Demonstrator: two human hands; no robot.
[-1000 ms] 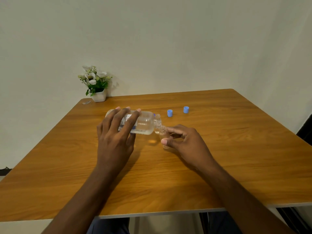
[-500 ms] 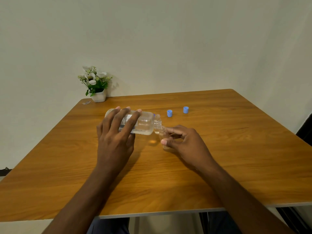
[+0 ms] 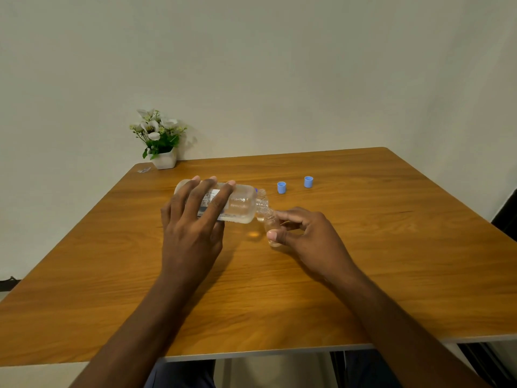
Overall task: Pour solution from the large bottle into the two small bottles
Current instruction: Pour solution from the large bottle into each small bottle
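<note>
Large bottle barely shifted

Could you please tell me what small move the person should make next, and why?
Probably tip the large bottle a little further with the left hand. It lies nearly level, with its mouth at the neck of the small bottle, which the right hand pinches, and liquid remains in it. How full the small bottle is cannot be told, so go slowly.

Clear, labelled large bottle, part full, tipped horizontal above the tabletop's centre; its mouth meets the open neck of 1 clear small bottle just right of it.
</note>
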